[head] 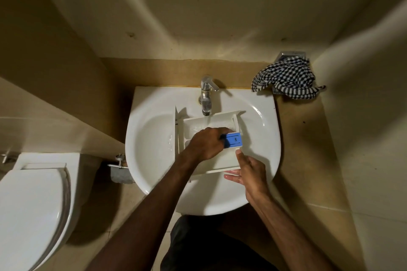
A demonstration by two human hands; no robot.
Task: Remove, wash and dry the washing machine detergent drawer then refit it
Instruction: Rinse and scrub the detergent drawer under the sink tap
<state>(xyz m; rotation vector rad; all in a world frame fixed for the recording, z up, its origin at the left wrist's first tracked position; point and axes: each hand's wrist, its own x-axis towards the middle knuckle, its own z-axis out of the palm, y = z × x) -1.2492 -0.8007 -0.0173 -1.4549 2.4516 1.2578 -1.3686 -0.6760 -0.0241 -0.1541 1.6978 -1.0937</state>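
Observation:
The white detergent drawer [222, 120] lies across the white sink basin [152, 138] under the tap [206, 97], and water runs from the spout into it. My left hand [206, 144] reaches into the drawer, its curled fingers on the blue insert [234, 139]. At the near right corner my right hand [247, 170] steadies the drawer, thumb along its side wall and fingers under its near edge.
A black-and-white checked cloth [286, 77] lies bunched on the counter at the back right of the sink. A white toilet with its lid down [33, 211] stands at the left. A toilet-roll holder [120, 167] sits between toilet and sink. Walls close in behind.

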